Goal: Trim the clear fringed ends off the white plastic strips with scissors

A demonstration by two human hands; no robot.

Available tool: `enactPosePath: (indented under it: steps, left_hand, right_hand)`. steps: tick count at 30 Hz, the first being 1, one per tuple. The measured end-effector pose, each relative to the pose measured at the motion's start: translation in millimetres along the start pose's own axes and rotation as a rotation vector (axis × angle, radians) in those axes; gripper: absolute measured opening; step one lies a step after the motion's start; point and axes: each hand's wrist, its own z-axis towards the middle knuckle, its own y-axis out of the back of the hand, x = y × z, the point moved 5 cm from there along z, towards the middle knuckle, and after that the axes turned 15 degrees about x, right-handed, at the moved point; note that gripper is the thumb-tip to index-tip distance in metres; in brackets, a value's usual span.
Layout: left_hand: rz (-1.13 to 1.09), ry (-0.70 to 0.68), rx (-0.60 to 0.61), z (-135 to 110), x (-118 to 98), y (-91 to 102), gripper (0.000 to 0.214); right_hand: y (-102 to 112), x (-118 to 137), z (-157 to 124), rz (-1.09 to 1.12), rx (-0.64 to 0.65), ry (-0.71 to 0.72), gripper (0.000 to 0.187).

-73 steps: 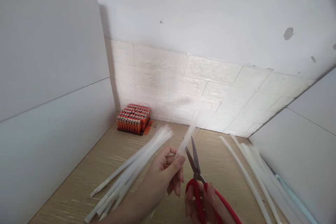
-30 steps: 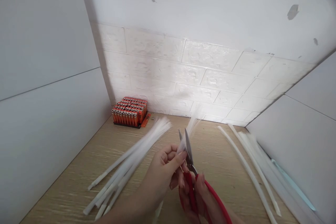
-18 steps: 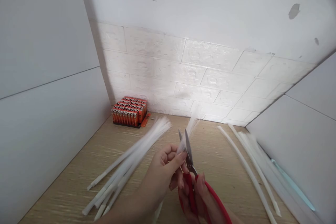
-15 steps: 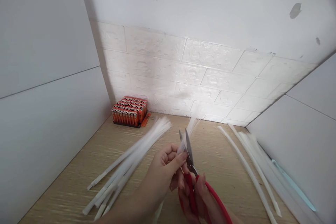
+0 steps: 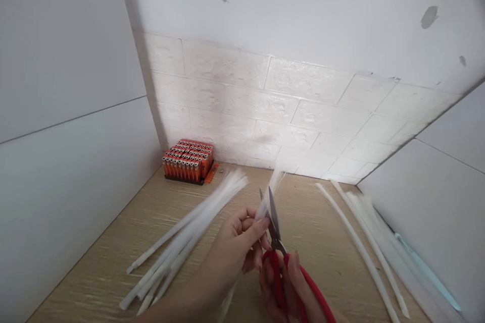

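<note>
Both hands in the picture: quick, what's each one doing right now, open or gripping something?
Left hand: closed, pinching a bundle of white strands.
Right hand: closed, holding red-handled scissors by the handles, blades parted.

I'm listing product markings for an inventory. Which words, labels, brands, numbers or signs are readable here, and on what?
None: no text can be read in this view.
Orange-red lighters: any print is too small and blurred to read.
Red-handled scissors: no readable lettering shows.
White strands on the left: no markings visible.
</note>
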Motion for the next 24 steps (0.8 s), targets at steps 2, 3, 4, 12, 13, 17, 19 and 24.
enactPosePath:
  steps: [2,3,4,12,13,17,19,24]
  left_hand:
    - [0.089,-0.002,-0.011,-0.7,-4.9,4.2,0.036]
    - [0.146,-0.011,-0.022,-1.1,-8.8,7.7,0.035]
    - [0.215,-0.021,-0.039,-1.6,-13.9,12.1,0.035]
    - [1.481,0.294,-0.528,-11.3,-63.5,64.1,0.025]
    - [1.538,0.366,-0.555,-11.2,-64.4,68.3,0.025]
    - [1.605,0.514,-0.560,-8.9,-61.7,70.9,0.027]
    - [1.644,0.535,-0.551,-8.1,-60.0,66.7,0.028]
    - [1.745,0.466,-0.566,-7.2,-55.3,60.4,0.030]
  right_hand:
    - [2.6,0.4,-0.9,0.001,0.005,-0.002,0.031]
    - [3.6,1.0,-1.1,0.002,0.007,-0.004,0.031]
    - [4.5,1.8,-1.1,0.003,0.010,-0.006,0.031]
    - [8.3,10.4,-0.6,-0.004,-0.009,-0.013,0.031]
    - [9.1,10.9,-0.8,-0.008,-0.016,-0.013,0.032]
    - [15.1,11.6,-2.2,-0.031,-0.057,-0.010,0.032]
    - [19.6,11.6,-3.1,-0.046,-0.083,-0.009,0.032]
    - [30.2,15.4,-7.9,-0.099,-0.151,-0.009,0.032]
